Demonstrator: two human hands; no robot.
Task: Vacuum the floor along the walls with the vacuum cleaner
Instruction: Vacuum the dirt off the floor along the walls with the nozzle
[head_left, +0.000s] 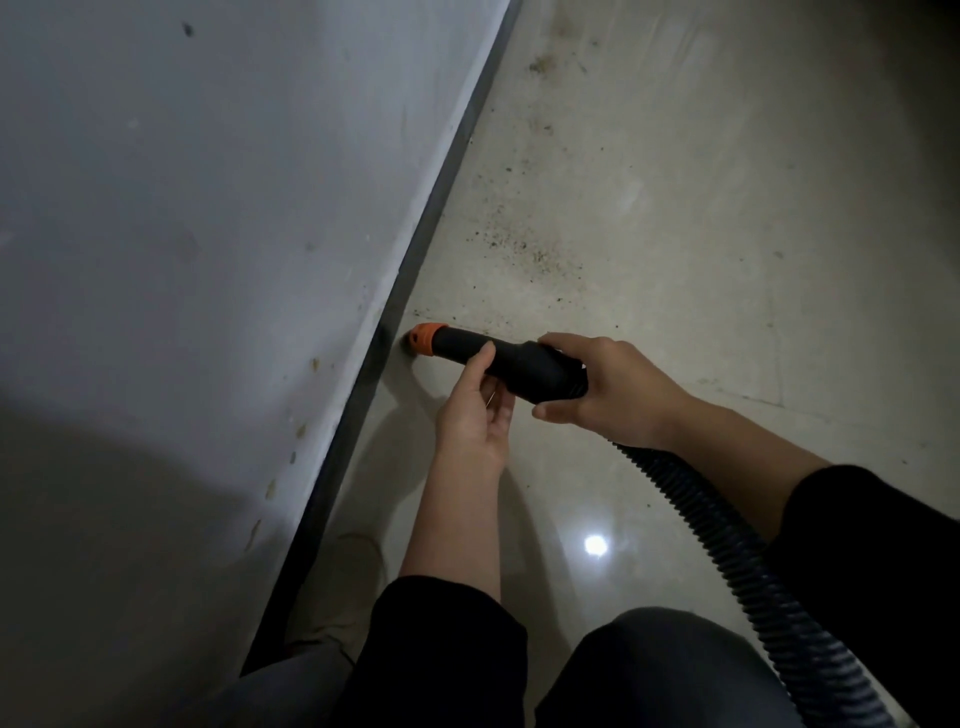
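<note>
The right hand (608, 384) is wrapped tightly round the thick rear cuff of the black vacuum nozzle (498, 358), fingers over the top and thumb underneath. The left hand (475, 415) holds the narrower smooth tube from below in a looser grip, with the thumb laid against its near side and the fingers curled under it. The nozzle's orange tip (427, 340) sits at the floor edge, at or just short of the dark baseboard (415, 260) at the foot of the pale, stained wall (208, 208) on the left. A ribbed black hose (727, 561) trails from the cuff to the near right. Dark grit (519, 244) speckles the glossy beige floor (701, 234) beyond.
</note>
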